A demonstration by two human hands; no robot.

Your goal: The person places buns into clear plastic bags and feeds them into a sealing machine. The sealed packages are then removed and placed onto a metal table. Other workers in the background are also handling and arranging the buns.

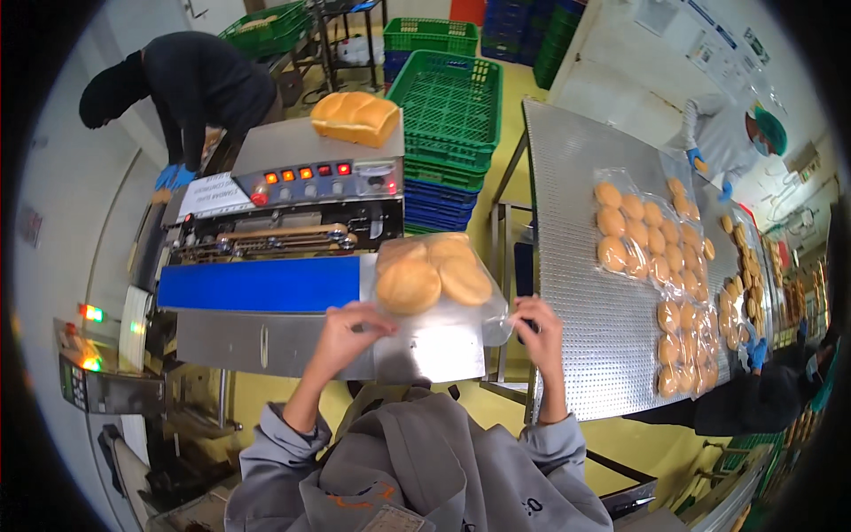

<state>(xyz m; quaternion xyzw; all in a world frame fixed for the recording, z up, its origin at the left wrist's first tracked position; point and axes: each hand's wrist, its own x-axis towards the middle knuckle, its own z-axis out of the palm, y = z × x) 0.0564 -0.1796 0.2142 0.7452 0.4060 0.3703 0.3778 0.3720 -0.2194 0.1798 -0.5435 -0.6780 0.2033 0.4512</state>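
Note:
A clear plastic bag of round buns [441,277] lies on the steel plate [443,350] at the right end of the sealing machine's blue conveyor belt [261,284]. My right hand [539,330] pinches the loose clear film at the bag's right side. At the bag's near left corner, my left hand [347,335] has its fingers closed together on the film's edge. The buns sit at the far part of the bag, with slack film nearer me. How firmly the left fingertips grip cannot be made out.
The sealing machine's control panel [321,182] has lit switches, and a loaf of bread [356,118] rests on top. Green crates [448,102] are stacked behind. A steel table [576,328] on the right carries several bagged buns [660,235]. Other people work at left and right.

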